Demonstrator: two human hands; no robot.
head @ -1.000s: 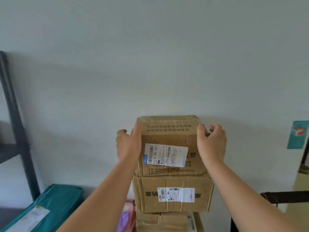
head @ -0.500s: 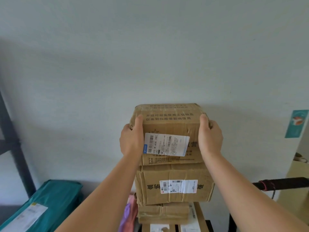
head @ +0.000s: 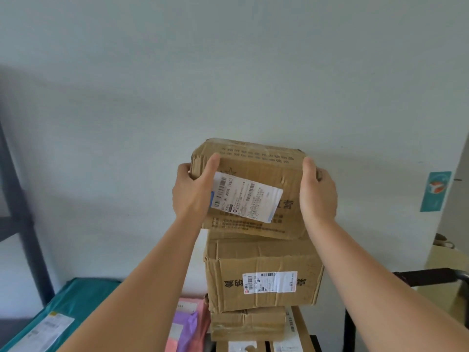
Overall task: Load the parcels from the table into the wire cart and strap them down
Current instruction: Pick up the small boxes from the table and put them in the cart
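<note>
A brown cardboard parcel [head: 256, 171] with a white label is held tilted at the top of a stack. My left hand [head: 194, 191] grips its left end and my right hand [head: 317, 196] grips its right end. Under it sits a larger cardboard box [head: 264, 260] with a label. A flatter crushed box [head: 247, 323] lies below that, and more boxes at the bottom edge. Pink and purple soft parcels [head: 189, 323] lean at the stack's left. The wire cart itself is hidden under the stack.
A black padded handle bar [head: 429, 276] reaches in from the right. A teal mailer bag [head: 68, 308] lies at lower left, beside a dark metal shelf post [head: 20, 214]. A pale wall stands close behind, with a teal sticker [head: 435, 190] on it.
The top parcel has tipped, its left end lifted off the box below. Both hands stay on its ends. The view has come closer and lower.
</note>
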